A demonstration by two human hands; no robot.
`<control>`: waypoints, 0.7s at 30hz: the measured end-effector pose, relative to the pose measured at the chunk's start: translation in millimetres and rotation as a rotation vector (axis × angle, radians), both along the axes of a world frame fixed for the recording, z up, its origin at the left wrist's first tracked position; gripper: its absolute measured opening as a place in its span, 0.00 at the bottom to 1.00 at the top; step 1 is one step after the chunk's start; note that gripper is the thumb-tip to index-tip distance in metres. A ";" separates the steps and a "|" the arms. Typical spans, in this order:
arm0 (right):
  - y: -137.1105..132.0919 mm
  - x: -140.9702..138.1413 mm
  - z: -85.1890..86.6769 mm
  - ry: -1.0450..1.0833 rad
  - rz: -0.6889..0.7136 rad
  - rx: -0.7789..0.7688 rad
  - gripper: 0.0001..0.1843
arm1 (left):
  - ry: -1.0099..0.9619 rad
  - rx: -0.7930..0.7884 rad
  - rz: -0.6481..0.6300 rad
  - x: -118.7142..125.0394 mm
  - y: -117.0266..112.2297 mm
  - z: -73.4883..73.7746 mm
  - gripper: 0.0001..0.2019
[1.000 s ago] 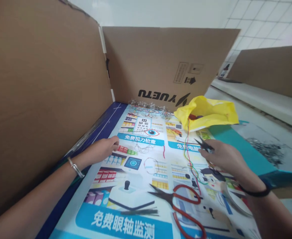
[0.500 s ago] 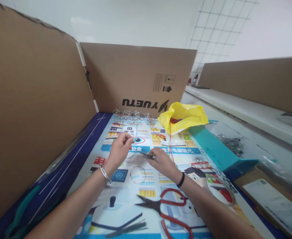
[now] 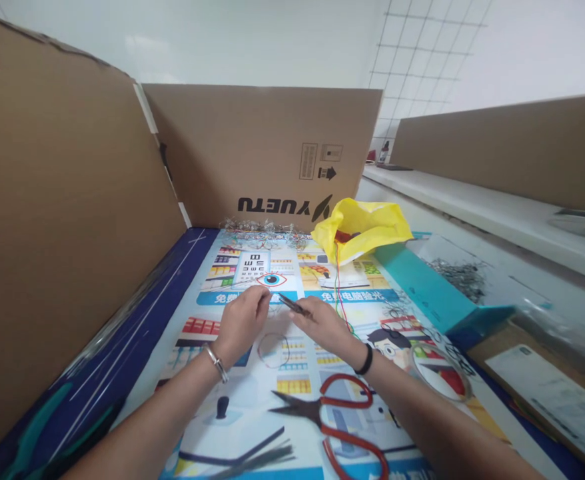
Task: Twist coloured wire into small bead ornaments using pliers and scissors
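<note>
My left hand (image 3: 246, 319) is closed in a pinch over the printed sheet; whatever lies between its fingertips is too small to make out. A silver bracelet (image 3: 217, 364) circles that wrist. My right hand (image 3: 325, 325) is wrapped round a small dark pointed metal tool (image 3: 292, 304), whose tip points left towards my left fingers. Its exact kind is partly hidden by my grip. Just below both hands, a thin wire loop (image 3: 258, 350) lies on the sheet. Nearer to me are large scissors with red handles (image 3: 345, 437), their dark blades open.
A yellow bag (image 3: 372, 230) with red and green cords stands at the back right, beside a teal box (image 3: 422, 287). Tangled clear and wiry bits (image 3: 262, 232) line the rear cardboard wall (image 3: 257, 147). Teal-handled pliers (image 3: 42, 433) lie front left, dark strips (image 3: 262, 460) in front, a tape roll (image 3: 467, 390) right.
My hands have come closer together; the left has turned so its fingers face my right hand. The tool's tip has tilted up and left. The view has shifted slightly.
</note>
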State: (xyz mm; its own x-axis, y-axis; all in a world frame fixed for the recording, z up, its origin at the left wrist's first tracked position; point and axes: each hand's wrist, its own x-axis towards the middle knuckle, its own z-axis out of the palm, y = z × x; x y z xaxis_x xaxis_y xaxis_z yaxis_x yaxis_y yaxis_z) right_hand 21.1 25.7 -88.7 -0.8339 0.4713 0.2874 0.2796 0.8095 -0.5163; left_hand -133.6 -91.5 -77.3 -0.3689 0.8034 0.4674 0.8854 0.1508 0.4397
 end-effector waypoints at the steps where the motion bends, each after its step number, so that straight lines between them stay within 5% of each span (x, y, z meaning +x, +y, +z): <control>1: -1.3 -0.6 0.2 -0.004 0.003 -0.005 0.15 | 0.001 -0.001 -0.013 1.5 0.1 -2.3 0.06; 7: -4.1 -1.7 -0.8 -0.048 -0.017 -0.061 0.15 | -0.123 0.085 -0.059 15.2 2.4 -15.2 0.03; 11: -1.8 0.6 0.1 -0.089 -0.053 -0.073 0.15 | -0.312 0.063 -0.115 14.9 3.5 -8.3 0.04; 13: 0.6 1.1 1.2 -0.114 -0.088 -0.051 0.16 | -0.372 0.041 -0.150 2.4 4.3 -0.2 0.07; 16: 4.6 -0.6 3.4 -0.199 -0.171 0.051 0.19 | -0.342 0.040 0.030 -30.8 7.4 8.2 0.12; 21: 8.2 -10.5 8.1 -0.386 -0.245 0.267 0.15 | -0.261 -0.139 0.078 -81.3 20.9 -6.7 0.14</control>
